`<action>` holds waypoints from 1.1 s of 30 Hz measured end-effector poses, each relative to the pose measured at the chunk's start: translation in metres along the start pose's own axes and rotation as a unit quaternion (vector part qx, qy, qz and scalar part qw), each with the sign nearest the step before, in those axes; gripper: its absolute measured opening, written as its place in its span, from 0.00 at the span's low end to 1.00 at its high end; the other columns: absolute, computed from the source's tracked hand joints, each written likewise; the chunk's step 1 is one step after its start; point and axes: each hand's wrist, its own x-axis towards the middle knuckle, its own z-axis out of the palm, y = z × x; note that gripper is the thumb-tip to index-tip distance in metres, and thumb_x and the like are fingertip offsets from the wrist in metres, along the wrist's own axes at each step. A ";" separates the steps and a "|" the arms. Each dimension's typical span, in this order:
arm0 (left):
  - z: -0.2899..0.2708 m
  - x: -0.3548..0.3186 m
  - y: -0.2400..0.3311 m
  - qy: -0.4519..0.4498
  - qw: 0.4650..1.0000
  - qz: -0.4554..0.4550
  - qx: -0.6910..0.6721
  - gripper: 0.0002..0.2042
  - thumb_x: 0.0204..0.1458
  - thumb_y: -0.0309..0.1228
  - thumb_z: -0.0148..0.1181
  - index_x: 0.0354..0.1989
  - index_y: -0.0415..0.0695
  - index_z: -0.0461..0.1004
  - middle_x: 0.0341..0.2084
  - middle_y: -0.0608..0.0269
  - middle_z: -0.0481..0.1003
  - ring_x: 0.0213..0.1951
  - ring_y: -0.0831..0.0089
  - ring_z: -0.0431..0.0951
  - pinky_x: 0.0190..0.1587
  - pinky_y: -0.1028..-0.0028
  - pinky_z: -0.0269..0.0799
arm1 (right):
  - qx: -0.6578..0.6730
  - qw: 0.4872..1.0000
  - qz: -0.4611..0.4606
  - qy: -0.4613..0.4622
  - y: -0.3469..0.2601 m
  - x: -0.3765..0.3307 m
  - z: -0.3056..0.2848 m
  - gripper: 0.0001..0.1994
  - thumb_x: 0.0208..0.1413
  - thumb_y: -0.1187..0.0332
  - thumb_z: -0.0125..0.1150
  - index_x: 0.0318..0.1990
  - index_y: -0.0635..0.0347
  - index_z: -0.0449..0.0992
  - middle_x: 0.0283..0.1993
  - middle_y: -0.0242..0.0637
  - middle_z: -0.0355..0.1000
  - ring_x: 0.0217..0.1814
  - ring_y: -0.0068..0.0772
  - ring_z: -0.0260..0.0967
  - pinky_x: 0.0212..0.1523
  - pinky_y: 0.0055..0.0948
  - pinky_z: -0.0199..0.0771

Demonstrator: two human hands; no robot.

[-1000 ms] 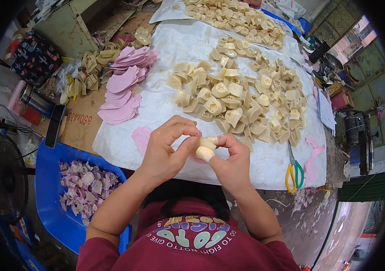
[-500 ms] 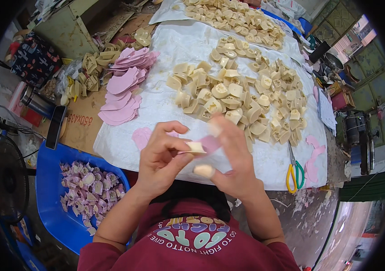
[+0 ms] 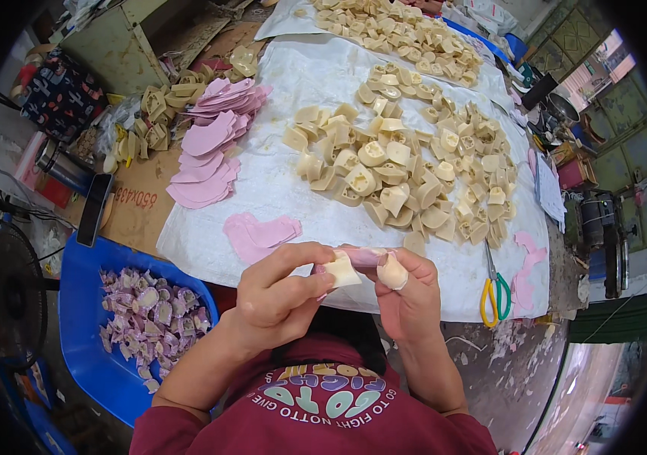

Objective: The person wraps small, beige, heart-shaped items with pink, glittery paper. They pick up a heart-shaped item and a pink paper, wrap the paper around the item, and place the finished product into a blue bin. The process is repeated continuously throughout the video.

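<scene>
Cream piece [image 3: 344, 271] is pinched in the left hand [image 3: 279, 297]; I observe the right hand [image 3: 413, 294], spread half a second ago, now pinching the pink strip [image 3: 364, 257].

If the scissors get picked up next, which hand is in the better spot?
Probably the right hand: it is nearer the scissors, which lie on its side of the white sheet. It looks busy holding a pink strip, but the left hand is busy too, pinching a cream piece.
</scene>
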 end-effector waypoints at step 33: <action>0.026 0.003 -0.022 0.071 0.752 -0.458 -0.470 0.06 0.51 0.20 0.61 0.36 0.41 0.71 0.36 0.60 0.73 0.34 0.71 0.79 0.34 0.69 0.80 | -0.232 0.965 -0.102 -0.071 0.010 0.031 -0.019 0.10 0.55 0.71 0.59 0.43 0.59 0.78 0.50 0.41 0.75 0.64 0.44 0.60 0.62 0.43 0.58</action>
